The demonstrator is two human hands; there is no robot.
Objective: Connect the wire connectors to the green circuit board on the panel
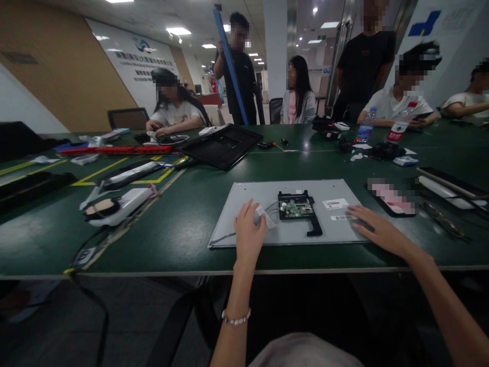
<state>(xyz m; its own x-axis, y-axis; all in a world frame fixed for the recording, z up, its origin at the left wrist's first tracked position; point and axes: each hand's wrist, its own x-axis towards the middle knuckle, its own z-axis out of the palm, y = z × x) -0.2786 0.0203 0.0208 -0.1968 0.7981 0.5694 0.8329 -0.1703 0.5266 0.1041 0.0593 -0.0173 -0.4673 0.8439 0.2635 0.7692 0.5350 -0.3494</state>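
A grey metal display panel [244, 196] lies back side up on the green table before me. A small green circuit board [296, 208] sits in a black plastic frame [315, 224] at its middle, with thin cables running left from it. My left hand [250, 229] is over the panel's left half, its fingers curled around a silvery strip of tape or film [268, 218] beside the cables. Spread flat, my right hand [376, 229] rests on the panel's right edge, fingertips close to a white label [335, 204]. It holds nothing.
A black monitor cover [225, 147] and a screwdriver [277, 147] lie farther back. A phone [391, 198] is right of the panel; a white device [118, 206] with cables is left. Two bottles [367, 125] stand at back right. Several people sit or stand across the table.
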